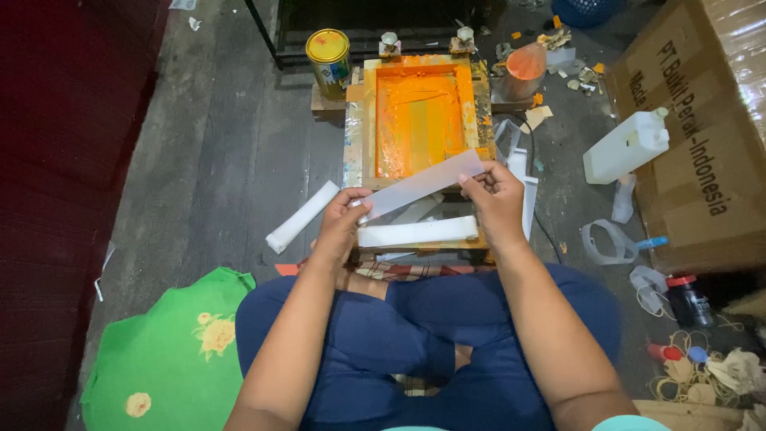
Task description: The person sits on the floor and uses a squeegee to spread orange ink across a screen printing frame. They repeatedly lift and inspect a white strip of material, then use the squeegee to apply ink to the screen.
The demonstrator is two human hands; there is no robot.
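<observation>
I sit cross-legged on the floor with a wooden screen frame (369,120) full of orange ink in front of me. Both hands hold one long translucent white plastic strip (423,183) tilted above the frame's near edge. My left hand (345,217) pinches its lower left end. My right hand (493,199) grips its upper right end. A stack of similar white strips (416,232) lies flat just below the held strip, between my hands.
Another white bundle (302,216) lies on the floor to the left. A yellow-lidded can (329,57) stands behind the frame. A white jug (626,146) and a cardboard box (702,136) are at right. Green cloth (171,351) lies at left. Rubber bands (686,383) are scattered at lower right.
</observation>
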